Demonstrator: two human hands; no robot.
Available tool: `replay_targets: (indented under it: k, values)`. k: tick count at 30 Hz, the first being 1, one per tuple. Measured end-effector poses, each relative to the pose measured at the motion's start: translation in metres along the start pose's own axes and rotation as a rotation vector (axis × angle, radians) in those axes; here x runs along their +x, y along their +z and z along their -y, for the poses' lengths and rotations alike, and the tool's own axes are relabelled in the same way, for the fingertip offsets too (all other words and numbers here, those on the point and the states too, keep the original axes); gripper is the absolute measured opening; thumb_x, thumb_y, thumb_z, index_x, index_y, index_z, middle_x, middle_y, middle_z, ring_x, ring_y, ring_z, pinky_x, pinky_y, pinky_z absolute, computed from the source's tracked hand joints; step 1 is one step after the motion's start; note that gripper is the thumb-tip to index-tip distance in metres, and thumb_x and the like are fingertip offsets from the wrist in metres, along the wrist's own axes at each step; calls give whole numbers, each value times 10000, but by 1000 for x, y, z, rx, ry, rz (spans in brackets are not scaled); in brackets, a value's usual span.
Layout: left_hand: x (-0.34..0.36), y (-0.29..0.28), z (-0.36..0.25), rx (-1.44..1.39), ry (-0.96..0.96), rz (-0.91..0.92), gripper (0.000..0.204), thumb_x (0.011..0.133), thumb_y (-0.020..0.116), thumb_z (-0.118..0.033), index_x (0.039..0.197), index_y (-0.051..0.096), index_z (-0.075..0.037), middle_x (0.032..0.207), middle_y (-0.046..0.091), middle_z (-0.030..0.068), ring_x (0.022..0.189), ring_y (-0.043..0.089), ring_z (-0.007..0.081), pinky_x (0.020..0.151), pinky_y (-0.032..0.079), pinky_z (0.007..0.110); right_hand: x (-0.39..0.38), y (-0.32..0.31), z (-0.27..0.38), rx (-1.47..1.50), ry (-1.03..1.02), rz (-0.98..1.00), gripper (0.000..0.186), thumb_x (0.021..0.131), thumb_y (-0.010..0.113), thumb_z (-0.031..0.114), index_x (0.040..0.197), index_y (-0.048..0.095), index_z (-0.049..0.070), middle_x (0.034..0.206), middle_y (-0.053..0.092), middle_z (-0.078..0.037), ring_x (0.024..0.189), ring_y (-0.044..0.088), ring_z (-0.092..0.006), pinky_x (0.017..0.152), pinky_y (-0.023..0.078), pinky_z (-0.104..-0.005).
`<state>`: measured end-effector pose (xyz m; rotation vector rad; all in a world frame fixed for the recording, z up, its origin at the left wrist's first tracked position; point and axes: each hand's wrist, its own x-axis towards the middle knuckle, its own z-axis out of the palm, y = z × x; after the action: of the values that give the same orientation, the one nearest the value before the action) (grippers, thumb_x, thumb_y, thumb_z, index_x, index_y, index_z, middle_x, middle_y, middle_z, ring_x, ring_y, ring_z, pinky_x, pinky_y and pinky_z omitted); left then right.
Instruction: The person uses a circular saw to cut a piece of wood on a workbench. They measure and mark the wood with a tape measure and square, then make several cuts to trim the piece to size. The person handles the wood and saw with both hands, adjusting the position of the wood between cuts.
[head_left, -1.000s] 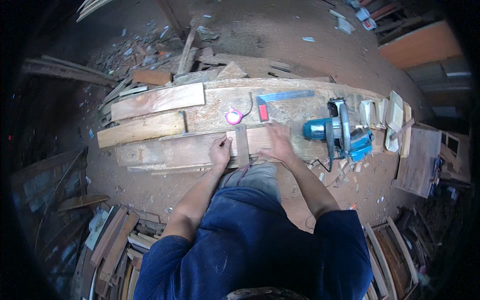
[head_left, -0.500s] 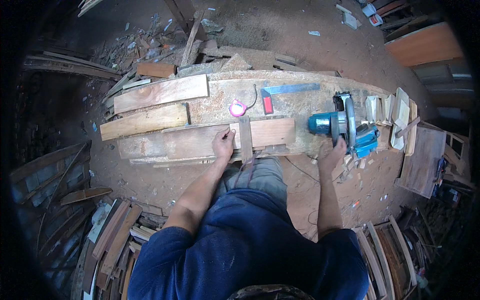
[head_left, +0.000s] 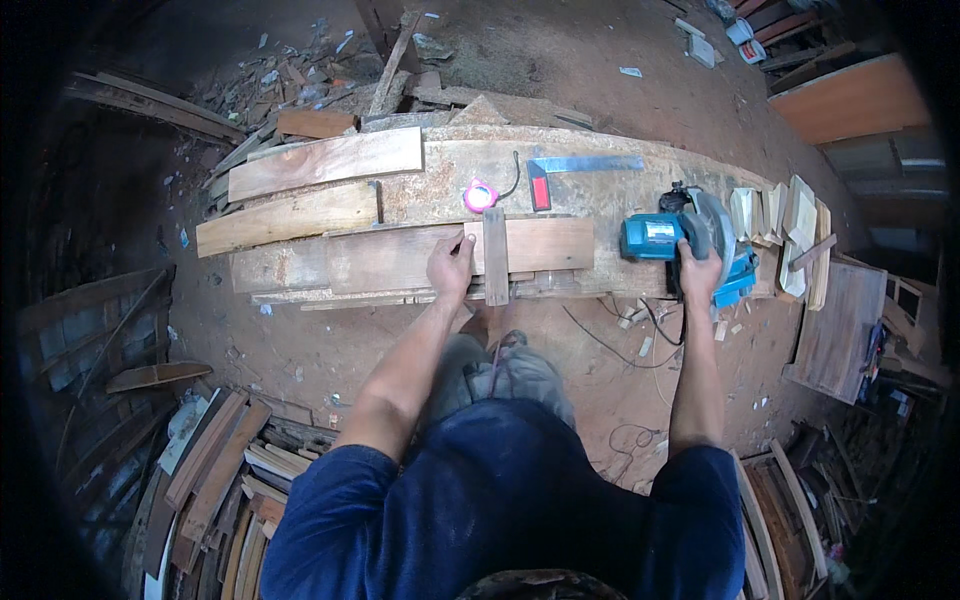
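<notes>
A wooden board (head_left: pixel 395 255) lies along the near side of the workbench, with a short wooden strip (head_left: pixel 495 265) laid crosswise over it. My left hand (head_left: pixel 450 268) rests on the board just left of the strip, its fingertips pinched together; whatever they hold, if anything, is too small to make out. At the right, my right hand (head_left: pixel 702 272) is closed around the handle of a teal circular saw (head_left: pixel 650 237). Beyond the board lie a pink tape measure (head_left: pixel 480 196) and a try square (head_left: pixel 590 164) with a red-inlaid stock.
Two more planks (head_left: pixel 330 165) lie at the bench's left. Wood offcuts (head_left: pixel 800 225) are stacked at its right end. A cable (head_left: pixel 600 335) trails over the dirt floor below the saw. Piled timber (head_left: pixel 215 470) stands at the lower left.
My right hand has moved onto the saw's handle and gripped it; the saw appears slightly turned. My left hand stays at nearly the same spot on the board.
</notes>
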<state>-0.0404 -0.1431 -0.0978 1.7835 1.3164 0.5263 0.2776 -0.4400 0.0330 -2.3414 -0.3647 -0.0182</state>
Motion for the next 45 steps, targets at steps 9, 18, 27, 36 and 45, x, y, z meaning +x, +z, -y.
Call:
replay_targets:
  k: [9,18,27,36,45]
  values:
    - [8,7,28,126,265,-49,280,895,743,-355,1021,811,-115,852,718,109,779,654,309,774,479,464,-159,-79,57,731,371,223,159,894,700,34,1032,622,19,723,614,-29,583,584,-120,546,466,-268]
    - [5,9,27,198,153,-2,330,907,720,-423,1033,810,-131,907,719,51,936,594,246,942,358,455,-232,-14,45,1115,625,418,197,871,671,15,1046,582,16,704,600,-58,569,589,-157,549,487,-311]
    - [6,11,28,201,141,-21,331,891,745,-423,1014,816,-124,810,697,37,914,573,225,955,345,411,-248,25,44,1238,744,499,175,882,661,-5,1029,568,13,709,570,-68,598,563,-169,607,495,-342]
    - [9,13,34,115,155,-2,305,906,732,-415,990,816,-134,791,664,15,902,553,208,930,335,409,-237,33,44,1243,743,514,156,894,649,-8,1028,572,14,713,575,-62,607,578,-167,615,504,-344]
    - [7,12,30,158,133,10,282,918,726,-394,1005,816,-142,801,662,18,920,548,226,951,317,441,-225,40,50,1275,759,505,145,898,626,-28,1024,563,6,716,560,-71,600,553,-164,612,496,-340]
